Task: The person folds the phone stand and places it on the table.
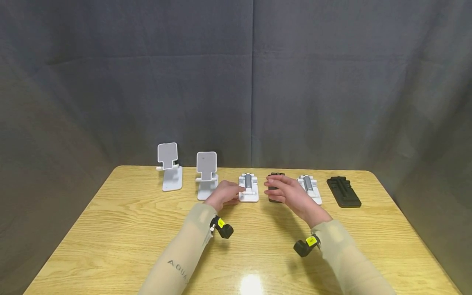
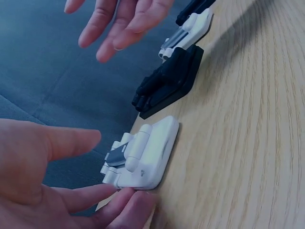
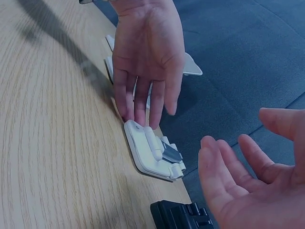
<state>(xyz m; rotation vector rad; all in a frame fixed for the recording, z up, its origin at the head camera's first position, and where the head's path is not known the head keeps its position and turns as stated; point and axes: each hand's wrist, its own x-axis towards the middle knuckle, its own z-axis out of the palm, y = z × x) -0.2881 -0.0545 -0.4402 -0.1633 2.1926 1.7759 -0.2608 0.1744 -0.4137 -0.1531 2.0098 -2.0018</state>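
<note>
A folded white phone stand (image 1: 248, 196) with a grey strip lies flat near the table's back edge. My left hand (image 1: 225, 194) is at its left side; in the left wrist view the straight fingertips (image 2: 138, 205) touch the edge of its base, thumb raised apart. My right hand (image 1: 289, 196) hovers above a folded black phone stand (image 1: 276, 198), fingers loosely bent with nothing between them, and partly hides it. The right wrist view shows this hand (image 3: 257, 176) held off the white stand (image 3: 147, 152).
Two unfolded white phone stands (image 1: 172, 180) (image 1: 206, 166) stand upright to the left. On the right lie another folded white stand (image 1: 309, 186) and a folded black one (image 1: 343, 191). A dark curtain (image 1: 236, 82) hangs behind the wooden table (image 1: 129, 229).
</note>
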